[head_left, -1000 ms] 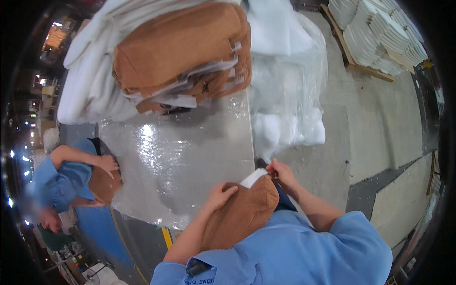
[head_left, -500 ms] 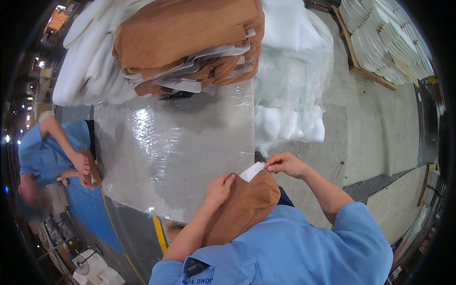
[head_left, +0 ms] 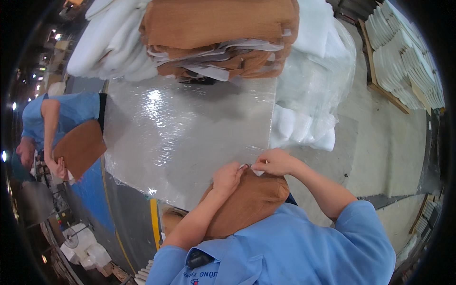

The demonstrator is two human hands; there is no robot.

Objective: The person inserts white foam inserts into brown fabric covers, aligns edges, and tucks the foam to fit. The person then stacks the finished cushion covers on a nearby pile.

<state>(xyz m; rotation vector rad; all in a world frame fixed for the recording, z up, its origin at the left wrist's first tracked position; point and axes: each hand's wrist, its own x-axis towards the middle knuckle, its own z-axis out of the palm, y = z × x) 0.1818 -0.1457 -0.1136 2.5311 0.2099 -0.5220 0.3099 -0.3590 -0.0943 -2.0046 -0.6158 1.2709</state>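
Observation:
A brown fabric cushion cover, plump as if filled, rests against my front at the table's near edge. My left hand is closed on the cover's upper edge, with a bit of something pale at its fingertips. Close beside it, my right hand pinches a small white flap at the same edge. The fingertips of both hands are only a short gap apart. What lies inside the cover is hidden.
A plastic-wrapped table spreads ahead, bearing a stack of brown covers at its far side. White padding lies left of the stack, bagged white padding right. At left, a co-worker holds a brown cushion piece.
My hands have come closer together along the cover's edge, and much less of the white flap shows. The co-worker's brown piece has swung into fuller view. The whole view has shifted slightly.

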